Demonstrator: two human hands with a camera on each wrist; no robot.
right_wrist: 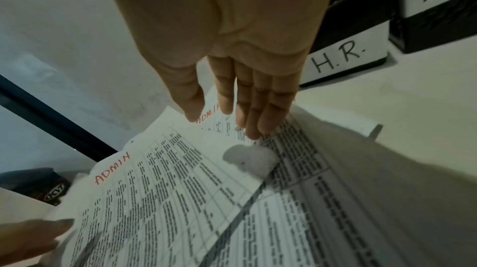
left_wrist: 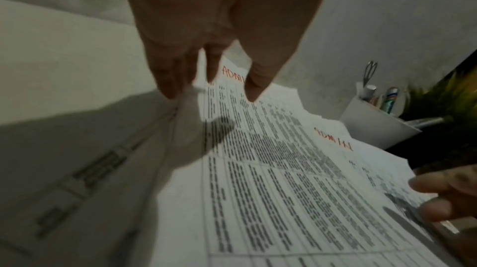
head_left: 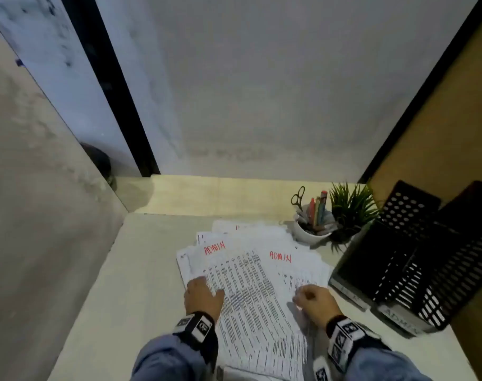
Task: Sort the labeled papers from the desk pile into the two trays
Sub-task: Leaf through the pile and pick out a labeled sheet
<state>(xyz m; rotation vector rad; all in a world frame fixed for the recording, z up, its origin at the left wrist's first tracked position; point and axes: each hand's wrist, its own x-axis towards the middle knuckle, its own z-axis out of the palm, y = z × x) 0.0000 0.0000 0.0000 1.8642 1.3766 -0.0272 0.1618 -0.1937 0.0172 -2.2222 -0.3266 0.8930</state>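
A fanned pile of printed papers (head_left: 250,303) lies on the desk in front of me. Two upper sheets bear red "ADMIN" marks: one on the left (head_left: 235,273), one on the right (head_left: 297,270). My left hand (head_left: 204,294) rests on the left sheet's left edge, fingers straight (left_wrist: 211,79); that edge looks slightly raised. My right hand (head_left: 314,301) touches the right sheet with its fingertips (right_wrist: 224,108). Two black mesh trays stand on the right, the nearer one labelled ADMIN (head_left: 440,284) and the one beside it H.R. (right_wrist: 340,57).
A white cup (head_left: 309,232) with scissors and pens and a small green plant (head_left: 352,210) stand behind the pile, close to the trays. Walls close in the desk at the back and left. A dark helmet (right_wrist: 38,185) lies beyond the left corner.
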